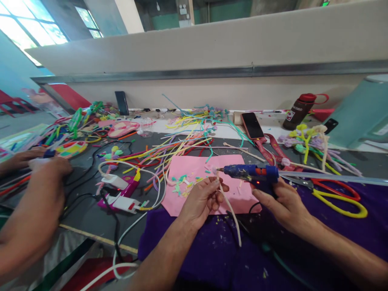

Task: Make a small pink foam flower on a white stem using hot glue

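My right hand [283,202] is wrapped round the handle of a blue glue gun [248,171], whose small red light is lit. A clear glue stick [330,178] juts from the gun's back end. Between the thumb and fingers of my left hand [206,198] is a cream pipe cleaner [233,214], its tail hanging down toward me. At its upper end sits a small pale lilac piece, and the gun's nozzle points at or touches it; I cannot tell which. Beneath lies a pink sheet [178,163] strewn with short pipe cleaner scraps [182,184].
Scissors [339,198] with red and yellow handles lie right. Behind are loose pipe cleaners [182,145], a phone [252,126] and a brown bottle [298,111]. A power strip [121,194] with cables lies left, near another person's arms [39,194]. A teal jug [357,113] stands far right.
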